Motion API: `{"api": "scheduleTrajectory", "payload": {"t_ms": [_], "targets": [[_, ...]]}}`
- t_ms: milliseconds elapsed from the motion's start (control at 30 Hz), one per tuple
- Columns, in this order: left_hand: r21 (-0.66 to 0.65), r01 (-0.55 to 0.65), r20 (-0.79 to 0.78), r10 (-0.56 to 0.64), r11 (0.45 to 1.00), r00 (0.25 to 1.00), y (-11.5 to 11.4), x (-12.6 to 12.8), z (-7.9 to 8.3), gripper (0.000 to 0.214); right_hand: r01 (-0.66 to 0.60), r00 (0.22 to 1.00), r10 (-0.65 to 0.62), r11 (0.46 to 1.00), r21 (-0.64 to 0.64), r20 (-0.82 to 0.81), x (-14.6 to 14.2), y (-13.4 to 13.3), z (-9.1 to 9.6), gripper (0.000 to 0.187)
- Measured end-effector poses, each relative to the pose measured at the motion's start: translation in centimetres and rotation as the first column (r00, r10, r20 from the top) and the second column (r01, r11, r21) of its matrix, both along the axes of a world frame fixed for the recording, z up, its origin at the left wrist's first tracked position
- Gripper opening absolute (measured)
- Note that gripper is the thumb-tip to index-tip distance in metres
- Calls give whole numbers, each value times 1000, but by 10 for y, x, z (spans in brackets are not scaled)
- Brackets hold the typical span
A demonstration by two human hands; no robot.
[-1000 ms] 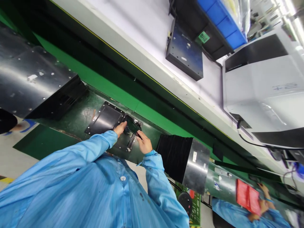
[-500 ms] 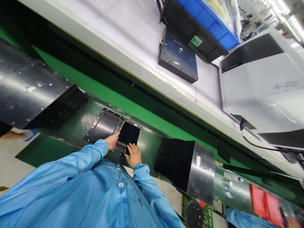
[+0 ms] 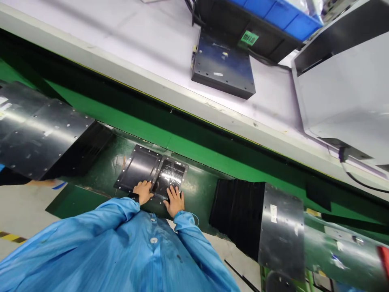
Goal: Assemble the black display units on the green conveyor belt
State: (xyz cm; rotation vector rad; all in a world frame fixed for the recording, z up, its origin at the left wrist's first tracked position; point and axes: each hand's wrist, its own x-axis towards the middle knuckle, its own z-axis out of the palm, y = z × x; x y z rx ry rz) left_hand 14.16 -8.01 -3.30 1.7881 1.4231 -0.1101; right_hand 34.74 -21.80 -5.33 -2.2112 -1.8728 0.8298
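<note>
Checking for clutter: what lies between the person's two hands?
Head view: only the near edge of the black fixture plate lies between the left hand and right hand.

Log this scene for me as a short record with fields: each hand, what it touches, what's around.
Left hand: open, flat at the near edge of the black plate
Right hand: open, flat at the near edge of the glossy panel
Support: both lie side by side on the green belt
Nearby: black hood to the right; dark box on the grey bench
</note>
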Motion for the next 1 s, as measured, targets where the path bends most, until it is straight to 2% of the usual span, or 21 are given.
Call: {"api": "scheduleTrajectory", "payload": {"t_ms": [67, 167, 233, 267, 300, 367, 433, 467, 500, 567, 633, 800, 1000], "targets": [[29, 84, -57, -82, 996, 995, -3, -4, -2, 27, 12, 1000, -12, 1000, -26, -19, -2, -2, -1, 70], [-4, 195, -182, -193, 981, 964, 3, -3, -4, 31, 42, 995, -47, 998, -55, -86, 7, 4, 4, 67], [-48, 206, -228, -211, 977, 951, 19, 6, -4, 31, 137, 981, -141, 990, -38, -131, 26, 21, 9, 56], [-62, 184, -231, -193, 981, 953, 30, 14, -4, 30, 228, 963, -230, 973, -29, -138, 39, 34, 11, 51], [-65, 155, -227, -166, 986, 960, 44, 24, -3, 30, 344, 929, -345, 938, -36, -134, 55, 49, 12, 46], [-38, 106, -214, -112, 994, 970, 76, 48, -1, 34, 567, 808, -579, 814, -125, -106, 86, 82, 13, 43], [-9, 89, -215, -88, 996, 972, 109, 73, 2, 42, 670, 703, -708, 691, -270, -67, 112, 112, 10, 43], [-10, 93, -219, -93, 996, 971, 124, 85, 3, 47, 675, 683, -728, 659, -332, -57, 121, 125, 8, 44], [-19, 100, -223, -101, 995, 970, 138, 95, 5, 51, 662, 683, -728, 648, -376, -53, 128, 135, 5, 45], [-51, 124, -230, -133, 991, 964, 158, 109, 8, 57, 625, 705, -707, 657, -422, -57, 136, 147, -1, 46], [-75, 154, -235, -168, 985, 957, 169, 116, 10, 60, 593, 724, -687, 667, -451, -65, 142, 151, -7, 45], [-89, 184, -265, -201, 979, 943, 170, 117, 12, 57, 508, 755, -644, 691, -514, -120, 155, 158, -11, 39], [-118, 181, -319, -209, 976, 924, 170, 120, 8, 57, 449, 747, -646, 667, -595, -160, 162, 170, -11, 40]]}}
